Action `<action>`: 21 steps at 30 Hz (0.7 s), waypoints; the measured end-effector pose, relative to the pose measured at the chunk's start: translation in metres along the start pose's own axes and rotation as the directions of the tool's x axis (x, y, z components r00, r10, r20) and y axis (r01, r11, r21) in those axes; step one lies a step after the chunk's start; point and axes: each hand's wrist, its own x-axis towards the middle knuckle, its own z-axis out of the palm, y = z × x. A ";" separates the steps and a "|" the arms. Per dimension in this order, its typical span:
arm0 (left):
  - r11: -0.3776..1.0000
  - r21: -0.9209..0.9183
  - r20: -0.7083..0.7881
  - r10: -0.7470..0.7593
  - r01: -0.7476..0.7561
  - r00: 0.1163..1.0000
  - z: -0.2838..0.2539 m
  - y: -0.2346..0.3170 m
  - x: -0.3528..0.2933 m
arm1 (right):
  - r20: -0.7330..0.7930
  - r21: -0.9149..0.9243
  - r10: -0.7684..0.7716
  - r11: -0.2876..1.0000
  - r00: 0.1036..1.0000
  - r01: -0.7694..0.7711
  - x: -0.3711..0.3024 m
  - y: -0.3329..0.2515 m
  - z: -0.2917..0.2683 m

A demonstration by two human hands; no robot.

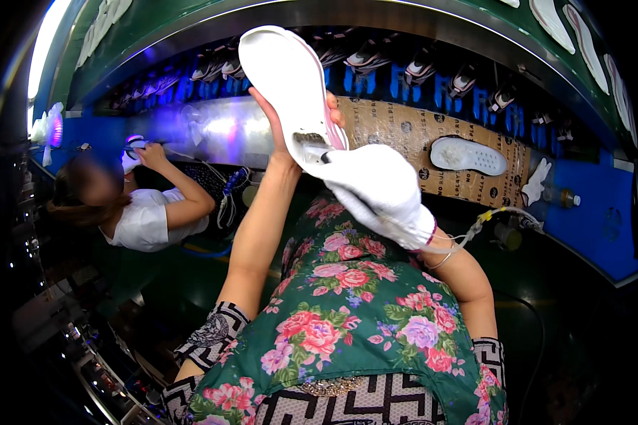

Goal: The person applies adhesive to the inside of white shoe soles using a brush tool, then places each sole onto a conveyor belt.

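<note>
My left hand (pixel 280 138) grips a white shoe sole (pixel 280 71) from beneath, thumb along one edge and fingertips wrapped over the other. The sole is held up above the bench, its toe end pointing away from me. On my right hand (pixel 379 188) is a white knitted glove, closed around a brush (pixel 309 144) whose handle is mostly hidden. Its dark bristles touch the sole at the near end. A second sole, pale with a dotted pattern (pixel 468 156), lies on the cardboard to the right.
Printed cardboard (pixel 386 134) covers part of the bench. Behind it, several shoe uppers (pixel 422 65) sit on blue holders beneath a metal-edged shelf (pixel 404 15). A bottle (pixel 566 198) stands at the right. A cord (pixel 468 234) hangs by my right wrist. A co-worker (pixel 152 216) works at the left.
</note>
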 end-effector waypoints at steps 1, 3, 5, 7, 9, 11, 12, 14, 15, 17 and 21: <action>0.997 0.076 -0.009 -0.021 0.022 1.000 -0.003 0.003 0.001 | 0.014 -0.009 -0.020 1.000 1.000 0.020 -0.005 -0.005 0.003; 0.994 0.076 -0.038 -0.079 0.082 0.996 -0.006 0.010 0.003 | 0.067 0.169 0.037 0.984 0.997 -0.048 -0.008 -0.004 0.003; 0.985 0.055 -0.037 -0.159 0.161 0.987 -0.004 0.013 -0.002 | 0.148 0.388 0.181 0.894 0.972 -0.226 -0.003 -0.006 -0.007; 0.980 0.121 -0.015 -0.156 0.157 0.988 -0.006 0.014 0.001 | 0.050 0.322 0.165 0.931 0.985 -0.172 -0.003 -0.004 -0.004; 0.966 0.200 0.000 -0.170 0.166 0.985 -0.003 0.012 0.002 | 0.002 0.042 0.005 0.999 1.000 -0.005 -0.007 0.000 0.000; 0.949 0.253 0.024 -0.202 0.190 0.979 -0.003 0.011 0.008 | 0.026 -0.043 -0.052 0.998 0.998 0.053 -0.013 -0.004 0.006; 0.941 0.274 0.017 -0.214 0.201 0.977 -0.003 0.011 0.009 | 0.018 -0.046 -0.079 0.996 0.997 0.079 -0.018 -0.003 0.011; 0.927 0.278 -0.003 -0.260 0.251 0.965 -0.002 0.013 0.007 | 0.109 0.013 -0.007 1.000 0.994 0.005 -0.013 -0.011 0.003; 0.910 0.282 -0.021 -0.311 0.304 0.950 -0.002 0.014 0.006 | 0.136 0.165 0.057 0.983 0.989 -0.079 -0.011 -0.010 0.000; 0.883 0.300 -0.031 -0.368 0.360 0.929 -0.005 0.016 0.005 | 0.197 0.360 0.174 0.903 0.965 -0.236 -0.009 -0.011 -0.010; 0.768 0.402 -0.119 -0.496 0.499 0.860 -0.010 0.015 0.013 | 0.115 -0.009 -0.008 1.000 0.993 0.009 -0.010 -0.008 -0.009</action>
